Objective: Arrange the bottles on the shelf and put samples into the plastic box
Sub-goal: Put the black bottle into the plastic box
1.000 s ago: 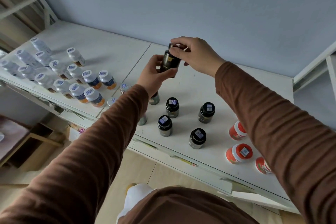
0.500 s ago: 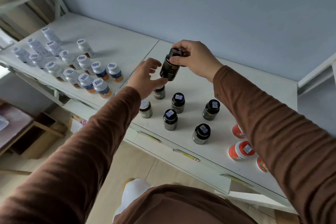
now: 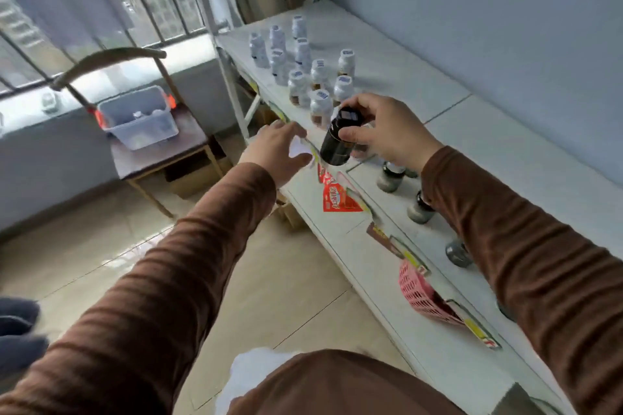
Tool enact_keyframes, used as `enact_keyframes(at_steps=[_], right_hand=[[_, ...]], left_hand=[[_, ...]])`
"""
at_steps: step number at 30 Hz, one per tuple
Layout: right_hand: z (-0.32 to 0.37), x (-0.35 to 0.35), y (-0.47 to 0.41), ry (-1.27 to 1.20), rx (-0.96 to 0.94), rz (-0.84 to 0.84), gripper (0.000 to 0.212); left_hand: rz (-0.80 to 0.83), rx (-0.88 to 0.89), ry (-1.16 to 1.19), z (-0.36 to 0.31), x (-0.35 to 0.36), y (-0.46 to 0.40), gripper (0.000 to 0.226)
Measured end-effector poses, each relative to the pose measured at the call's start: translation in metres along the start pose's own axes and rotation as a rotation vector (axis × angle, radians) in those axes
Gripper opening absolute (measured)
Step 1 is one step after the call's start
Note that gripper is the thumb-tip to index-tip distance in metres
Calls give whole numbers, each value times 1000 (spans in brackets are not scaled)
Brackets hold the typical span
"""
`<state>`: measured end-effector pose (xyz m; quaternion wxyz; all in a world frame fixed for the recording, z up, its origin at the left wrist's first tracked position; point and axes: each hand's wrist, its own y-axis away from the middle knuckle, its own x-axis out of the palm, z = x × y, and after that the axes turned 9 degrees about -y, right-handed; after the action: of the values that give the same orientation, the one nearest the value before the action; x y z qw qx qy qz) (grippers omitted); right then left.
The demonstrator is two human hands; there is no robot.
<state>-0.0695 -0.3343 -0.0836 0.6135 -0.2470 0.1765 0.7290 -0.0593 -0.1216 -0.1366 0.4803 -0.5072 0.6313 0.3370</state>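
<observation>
Pale blue walls are enclosing a corner where a long white metal shelf (image 3: 387,54) is running away toward a barred window (image 3: 84,0), with beige floor tiles below. A person in brown long sleeves is standing before it. Their right hand (image 3: 387,131) is gripping a dark glossy bottle with a black cap (image 3: 338,138), fingers clenched around its side, holding it tilted in the air just off the shelf's front edge. Their left hand (image 3: 278,152) is hanging beside the bottle, palm down, fingers spread and released, holding nothing and not touching it.

Farther back on the shelf, a cluster of white-capped pale bottles (image 3: 303,67) is standing upright in loose rows. Near the right sleeve, several dark bottles with grey bases (image 3: 391,177) are standing on the shelf, partly hidden by the arm. A pink plastic mesh basket (image 3: 421,293) is poking out under the shelf's front lip, near torn red and yellow labels.

Well apart to the left, a clear plastic box with orange latches (image 3: 136,118) is sitting open on a small dark-topped table (image 3: 158,152); its contents are too blurred to tell.
</observation>
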Motion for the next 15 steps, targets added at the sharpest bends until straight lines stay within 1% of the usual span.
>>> enact_keyframes(at_steps=[3, 6, 8, 11, 15], right_hand=[[34, 69, -28, 10, -41, 96, 37], [66, 138, -53, 54, -85, 178, 34], [85, 182, -69, 100, -126, 206, 34], [111, 241, -95, 104, -151, 229, 36], [134, 298, -129, 121, -147, 268, 38]], left_hand=[[6, -102, -66, 74, -17, 21, 39], [38, -161, -118, 151, -36, 47, 36], [64, -226, -131, 200, -49, 65, 36], [69, -307, -131, 266, -62, 81, 38], [88, -369, -109, 331, -70, 85, 39]])
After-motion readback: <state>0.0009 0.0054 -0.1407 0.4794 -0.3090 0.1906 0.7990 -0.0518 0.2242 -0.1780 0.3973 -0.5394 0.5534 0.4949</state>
